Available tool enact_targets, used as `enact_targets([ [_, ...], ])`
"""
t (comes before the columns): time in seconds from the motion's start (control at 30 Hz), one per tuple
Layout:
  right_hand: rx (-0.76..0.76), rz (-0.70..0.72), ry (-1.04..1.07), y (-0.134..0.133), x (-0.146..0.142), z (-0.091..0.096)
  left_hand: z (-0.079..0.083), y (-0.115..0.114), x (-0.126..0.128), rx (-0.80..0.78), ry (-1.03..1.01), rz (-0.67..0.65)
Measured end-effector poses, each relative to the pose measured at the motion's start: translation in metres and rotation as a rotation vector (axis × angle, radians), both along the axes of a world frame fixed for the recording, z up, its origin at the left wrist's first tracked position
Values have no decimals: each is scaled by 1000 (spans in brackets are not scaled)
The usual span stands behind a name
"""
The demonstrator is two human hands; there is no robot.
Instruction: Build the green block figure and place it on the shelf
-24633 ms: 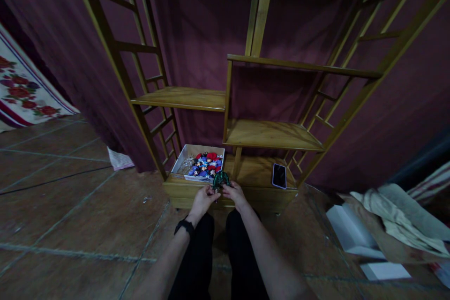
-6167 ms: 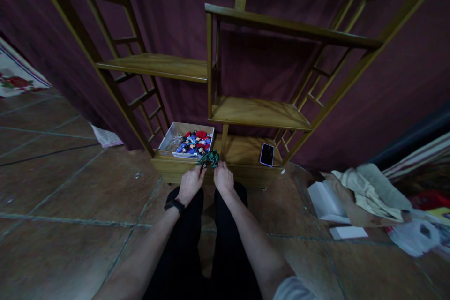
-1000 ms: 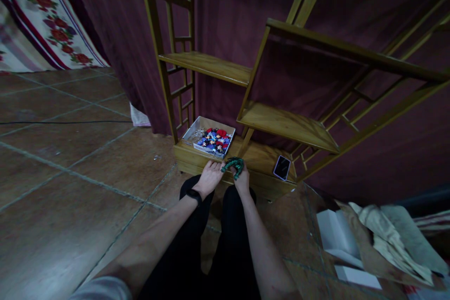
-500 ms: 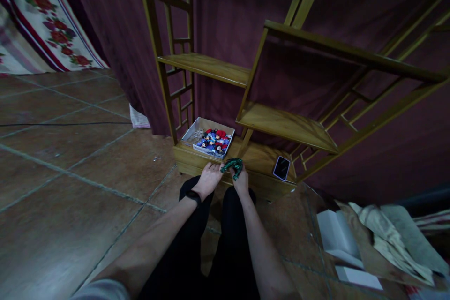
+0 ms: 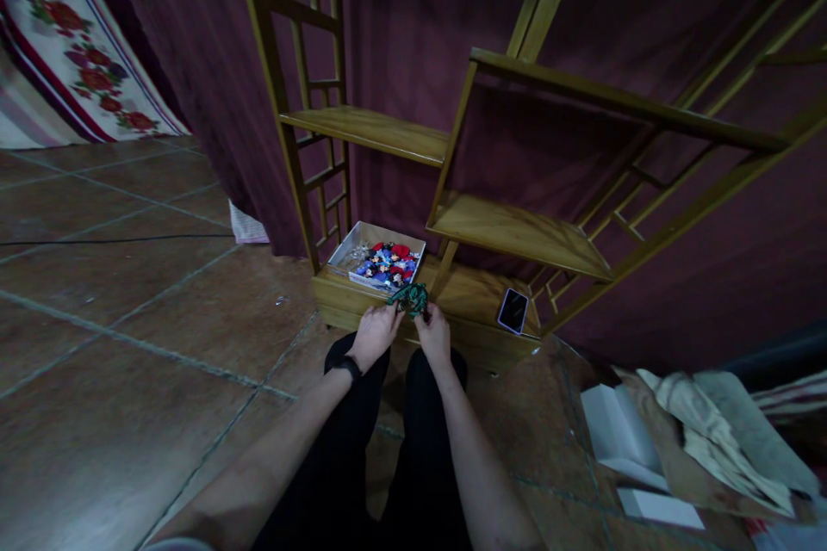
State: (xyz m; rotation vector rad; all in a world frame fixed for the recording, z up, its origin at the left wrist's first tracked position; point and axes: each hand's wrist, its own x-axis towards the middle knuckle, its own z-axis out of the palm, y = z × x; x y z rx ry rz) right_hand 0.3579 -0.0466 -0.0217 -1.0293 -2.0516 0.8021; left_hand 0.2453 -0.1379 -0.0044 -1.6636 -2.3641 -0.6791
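Observation:
A shiny dark green object (image 5: 412,297) with a bunched, uneven surface is held up between my hands, just in front of the low wooden shelf; its exact kind is too small to make out. My left hand (image 5: 376,334), with a black band on the wrist, pinches its left end. My right hand (image 5: 433,334) has its fingers closed on the right end. Right behind the green object, a shallow open box (image 5: 344,263) sits on the shelf, holding several small red, blue and black figure-like pieces and some clear plastic.
The wooden shelf unit (image 5: 491,224) rises in front, with boards at different heights. A phone (image 5: 512,311) lies on its lowest board at the right. White box pieces (image 5: 617,430) and cloths (image 5: 717,439) lie on the floor at right. A dark cable (image 5: 116,239) crosses the tiles at left.
Both hands have shifted slightly left relative to the shelf, and the green object now sits higher over their fingertips, closer to the box, its shape bunched differently. My view has tilted a little.

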Motion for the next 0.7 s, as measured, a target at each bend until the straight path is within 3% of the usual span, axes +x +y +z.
enact_targets([
  [0.33,61,8,-30,-11,2,8,-7,6,-11,-132,-249,99],
  [0.7,170,0,-99,-19,2,9,-12,10,-20,-4,-515,0],
])
